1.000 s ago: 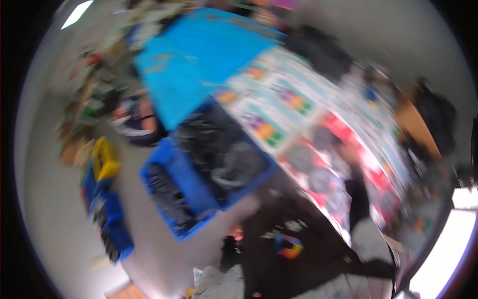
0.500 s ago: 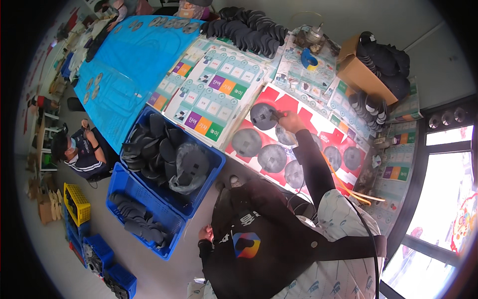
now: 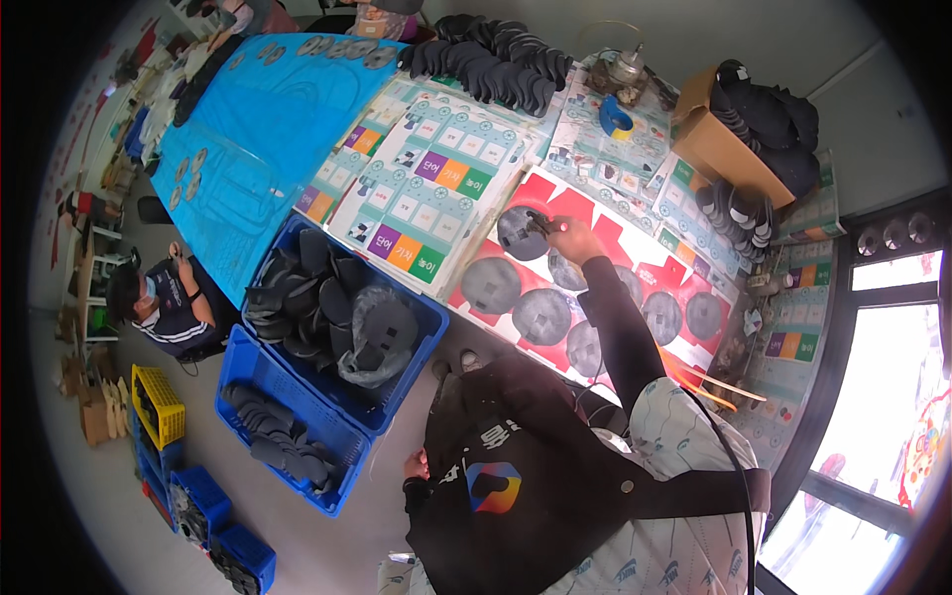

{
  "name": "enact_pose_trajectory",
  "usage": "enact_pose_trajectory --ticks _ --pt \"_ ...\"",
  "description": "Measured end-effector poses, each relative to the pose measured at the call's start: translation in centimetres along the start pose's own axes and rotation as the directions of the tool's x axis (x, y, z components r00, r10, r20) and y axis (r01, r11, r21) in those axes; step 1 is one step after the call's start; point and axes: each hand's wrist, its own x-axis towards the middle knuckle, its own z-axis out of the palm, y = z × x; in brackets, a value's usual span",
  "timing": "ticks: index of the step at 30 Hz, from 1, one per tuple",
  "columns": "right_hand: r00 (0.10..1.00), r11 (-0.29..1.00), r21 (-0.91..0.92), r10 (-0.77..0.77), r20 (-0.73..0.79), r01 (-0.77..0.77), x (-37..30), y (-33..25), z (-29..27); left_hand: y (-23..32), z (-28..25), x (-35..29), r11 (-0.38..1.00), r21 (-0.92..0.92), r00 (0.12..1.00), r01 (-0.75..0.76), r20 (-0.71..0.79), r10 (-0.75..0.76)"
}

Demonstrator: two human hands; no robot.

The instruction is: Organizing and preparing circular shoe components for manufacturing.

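My right hand (image 3: 571, 239) reaches over the red-and-white printed sheet and is closed on a small dark tool (image 3: 539, 222) whose exact kind I cannot make out. The tool's tip is over the right part of a round dark grey disc (image 3: 520, 236) with a small square patch near its middle. Similar grey discs lie around it, among them one nearer to me (image 3: 491, 286) and another to its right (image 3: 541, 316). My left hand (image 3: 416, 464) is low beside the black apron (image 3: 526, 436), mostly hidden, its fingers not clear.
Blue crates of dark curved pieces (image 3: 436, 342) stand left of me. Stacked dark pads (image 3: 496, 59) line the table's far side, near a blue tape roll (image 3: 615, 119) and a cardboard box (image 3: 699, 134). A co-worker (image 3: 164, 302) sits by the blue-covered table (image 3: 253, 139).
My right hand has shifted slightly left and up, and the dark tool now sits higher on the disc. My left hand has moved a little. The discs stay in place.
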Motion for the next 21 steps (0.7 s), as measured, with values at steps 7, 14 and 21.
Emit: enact_pose_trajectory --ticks 7,14,21 --pt "0.996 0.996 0.026 -0.082 -0.045 0.084 1.0 1.2 0.3 0.0 0.7 -0.2 1.000 -0.005 1.000 0.024 0.004 -0.024" --pt "0.970 0.994 0.028 0.105 -0.219 -0.101 -0.1 3.0 -0.4 0.1 0.9 0.0 0.994 -0.045 0.995 0.102 0.015 -0.102" --pt "0.977 0.981 0.003 0.194 0.085 -0.194 -1.3 3.2 -1.1 0.0 0.7 0.3 1.000 0.004 0.999 0.030 0.015 -0.030"
